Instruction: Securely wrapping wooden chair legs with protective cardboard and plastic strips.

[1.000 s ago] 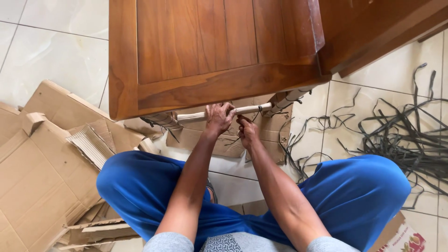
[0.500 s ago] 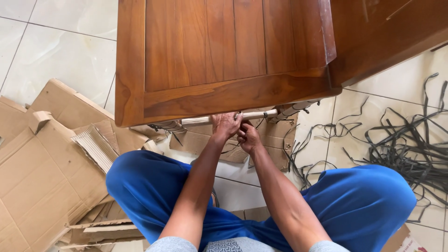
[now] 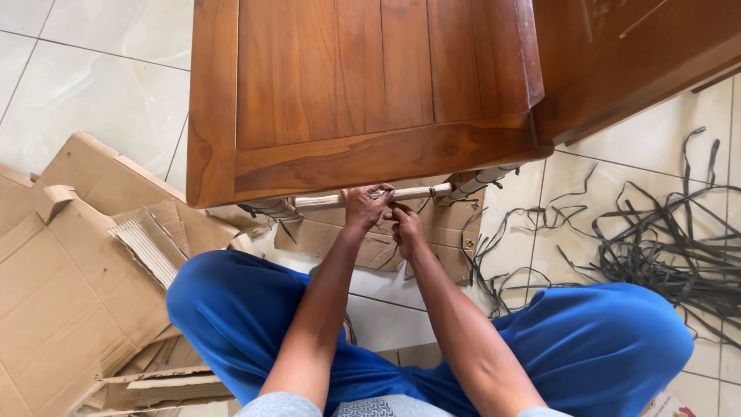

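Unwrapping is partly done: cardboard (image 3: 69,278) lies torn on the floor and cut black straps (image 3: 664,239) are piled at right. Left hand (image 3: 363,207) is closed around the pale wrapped crossbar (image 3: 409,192) under the wooden furniture piece (image 3: 363,85). Right hand (image 3: 407,225) pinches a dark tie just beside it. Both wrapped legs (image 3: 475,182) look still covered.

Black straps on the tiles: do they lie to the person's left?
No: the tangle of black straps lies on the tiles to the person's right, while flattened cardboard lies on the left.
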